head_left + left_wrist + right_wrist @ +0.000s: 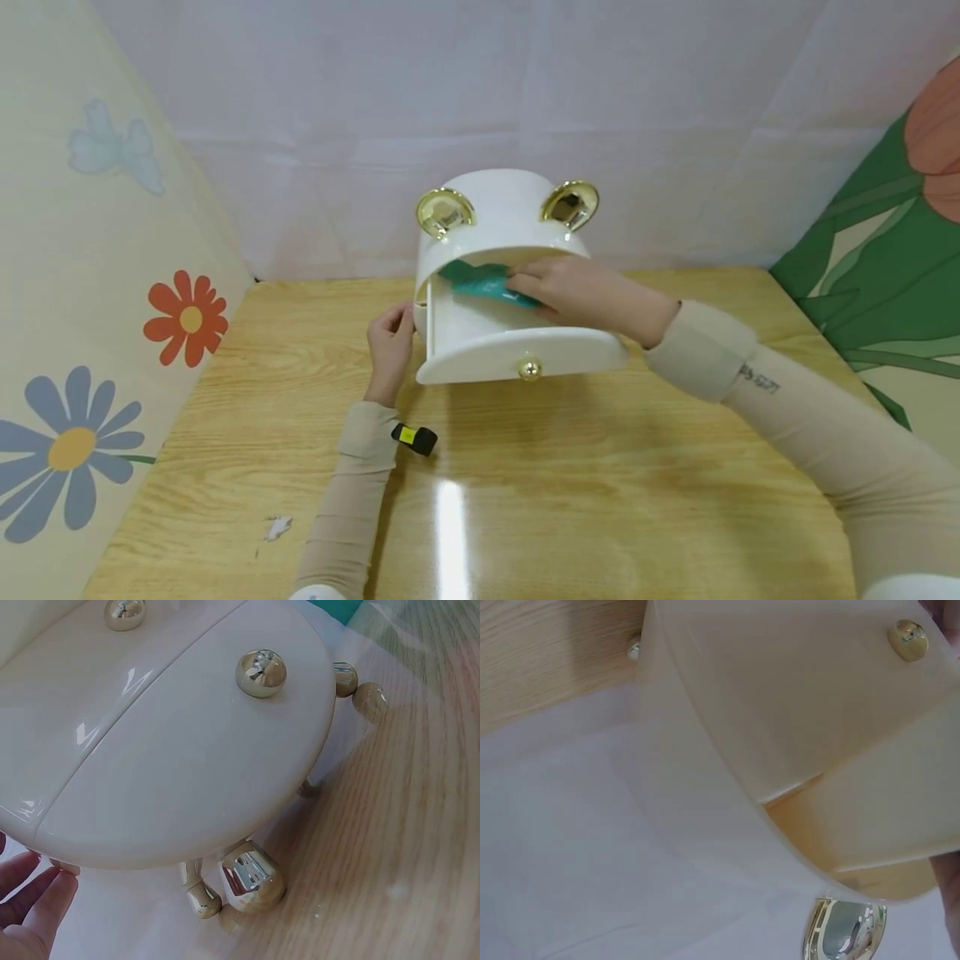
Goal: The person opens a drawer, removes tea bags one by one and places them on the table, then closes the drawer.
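Note:
A glossy white storage box [502,204] with two gold ears stands on the table. Its upper drawer [480,362], with a round gold knob [529,368], is pulled out. My right hand [573,292] reaches in over the drawer from the right and holds a shiny teal packet [487,283] by its right end; the thumb is hidden. At the box's left side is my left hand [392,337], its fingertips touching the box. In the left wrist view, its fingers [49,907] meet the rim beside the rounded lower front [180,750]. The right wrist view shows the drawer front [810,690] from above.
The wooden table [600,475] has a worn white patch [278,527] at front left. A pale cloth [337,125] hangs behind the box, and painted flower panels [187,321] flank it. Gold ball feet [255,877] support the box. A black strap [415,438] sits at the left wrist.

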`<state>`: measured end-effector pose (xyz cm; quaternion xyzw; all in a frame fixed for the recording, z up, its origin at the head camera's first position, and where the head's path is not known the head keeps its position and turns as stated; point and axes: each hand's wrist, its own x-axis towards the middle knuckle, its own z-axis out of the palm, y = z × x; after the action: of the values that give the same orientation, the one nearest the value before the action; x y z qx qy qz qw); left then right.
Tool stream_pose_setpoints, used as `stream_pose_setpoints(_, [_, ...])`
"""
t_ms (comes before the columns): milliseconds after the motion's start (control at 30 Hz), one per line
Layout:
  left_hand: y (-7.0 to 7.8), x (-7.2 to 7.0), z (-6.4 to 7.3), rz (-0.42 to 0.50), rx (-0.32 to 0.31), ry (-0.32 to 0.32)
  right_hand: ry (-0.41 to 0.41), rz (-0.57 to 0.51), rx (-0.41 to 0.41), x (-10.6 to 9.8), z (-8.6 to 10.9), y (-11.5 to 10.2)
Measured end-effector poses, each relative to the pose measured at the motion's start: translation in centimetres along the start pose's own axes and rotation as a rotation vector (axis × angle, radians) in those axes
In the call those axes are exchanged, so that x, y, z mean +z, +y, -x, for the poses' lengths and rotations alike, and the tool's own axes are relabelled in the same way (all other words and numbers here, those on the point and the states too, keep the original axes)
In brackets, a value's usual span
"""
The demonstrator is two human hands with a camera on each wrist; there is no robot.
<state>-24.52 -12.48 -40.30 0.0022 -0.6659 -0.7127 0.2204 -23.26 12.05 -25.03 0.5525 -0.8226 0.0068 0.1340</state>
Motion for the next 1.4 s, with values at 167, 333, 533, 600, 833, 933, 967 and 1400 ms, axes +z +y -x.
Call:
stream_pose_setpoints(167, [0.1, 0.1, -0.1, 0.0, -0.004, -0.003, 0.081, 0.047, 0.01, 0.1, 0.0, -0.1])
stream_pose_setpoints(333, [0.1, 0.1, -0.1, 0.005, -0.009, -0.008, 0.105, 0.122, 0.05, -0.1, 0.1, -0.4])
stream_pose_setpoints(533, [0.1, 0.1, -0.2, 0.004, -0.008, -0.003, 0.124, 0.199, 0.071, -0.6, 0.3, -0.9])
stream_pose_setpoints(600, [0.1, 0.1, -0.1, 0.01, -0.007, -0.004, 0.161, 0.219, 0.058, -0.7, 0.4, -1.0])
stream_pose_setpoints(833, [1.1, 0.0, 0.2, 0.035, -0.005, -0.03, 0.349, 0.22, -0.015, -1.2, 1.0, -1.2])
stream_pose_setpoints(933, [2.2, 0.0, 0.6, 0.024, -0.004, -0.034, 0.403, 0.232, -0.041, -1.7, 1.5, -1.2])
stream_pose_setpoints(967, [2.6, 0.0, 0.7, 0.02, -0.006, -0.036, 0.418, 0.241, -0.047, -1.9, 1.7, -1.2])
stream_pose_setpoints(1400, [0.6, -0.2, -0.1, 0.025, -0.003, -0.021, 0.537, 0.318, -0.016, -3.8, 4.3, -2.5])
